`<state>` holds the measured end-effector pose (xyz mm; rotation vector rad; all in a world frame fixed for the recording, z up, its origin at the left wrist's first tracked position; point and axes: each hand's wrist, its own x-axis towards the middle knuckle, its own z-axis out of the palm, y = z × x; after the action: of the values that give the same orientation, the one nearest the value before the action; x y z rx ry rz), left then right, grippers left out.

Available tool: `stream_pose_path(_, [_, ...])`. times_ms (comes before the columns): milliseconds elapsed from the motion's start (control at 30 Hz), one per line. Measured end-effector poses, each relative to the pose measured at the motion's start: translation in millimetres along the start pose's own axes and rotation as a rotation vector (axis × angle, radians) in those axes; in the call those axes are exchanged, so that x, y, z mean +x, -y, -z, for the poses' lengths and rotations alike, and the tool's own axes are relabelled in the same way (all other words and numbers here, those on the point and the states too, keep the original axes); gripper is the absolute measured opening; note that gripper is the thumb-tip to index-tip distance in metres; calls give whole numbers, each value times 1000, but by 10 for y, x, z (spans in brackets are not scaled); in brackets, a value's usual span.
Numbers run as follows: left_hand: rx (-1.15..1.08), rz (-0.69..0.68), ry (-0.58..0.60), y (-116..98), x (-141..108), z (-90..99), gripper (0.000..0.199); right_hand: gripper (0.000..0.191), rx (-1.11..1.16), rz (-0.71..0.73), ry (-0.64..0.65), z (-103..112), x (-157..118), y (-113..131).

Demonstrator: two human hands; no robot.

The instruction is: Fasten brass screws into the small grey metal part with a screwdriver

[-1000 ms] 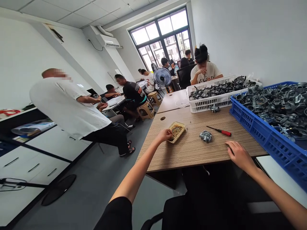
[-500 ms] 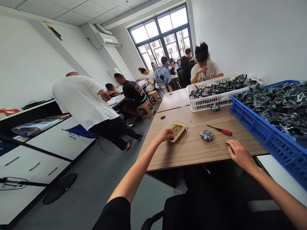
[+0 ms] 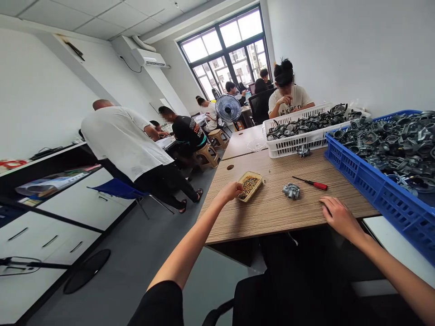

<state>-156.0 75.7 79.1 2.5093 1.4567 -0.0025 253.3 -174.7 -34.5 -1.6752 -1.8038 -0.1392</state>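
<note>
My left hand [image 3: 233, 191] is at the left rim of a small yellowish tray [image 3: 260, 183] of brass-coloured screws [image 3: 249, 186], its fingertips over the screws. Those fingers are bent together, and whatever they pinch is too small to make out. Resting on the table's front edge, my right hand [image 3: 340, 218] has its fingers loosely spread and holds nothing. Between the hands lies a grey metal part [image 3: 291, 191]. Behind my right hand is a screwdriver with a red handle [image 3: 320, 185].
A blue crate [image 3: 377, 181] heaped with metal parts stands at the right. A white basket [image 3: 299, 146] of dark parts is at the back, with one metal part [image 3: 303, 151] before it. A person [image 3: 288, 97] sits behind. Another person [image 3: 127, 136] stands bent at the left.
The view has shifted slightly. The standing person at the left has moved a little to the right. My hands have kept nearly the same places.
</note>
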Motion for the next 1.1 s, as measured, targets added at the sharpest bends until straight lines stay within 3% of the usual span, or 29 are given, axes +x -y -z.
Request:
stream_pose_path(300, [89,-4,67,-60,23,95,10,32,-1,-7,14,11,0,2])
stream_pose_path(733, [130,-15,112,-93,-26,84,12,33,7,-9,41,8,8,9])
stream_pose_path(967, [131,3,48,-173,-52,36,10,34,24,-15,47,48,20,45])
stream_pose_path(1100, [114,-75,-23,-366,-21,97,19,34,32,-18,60,66,22,71])
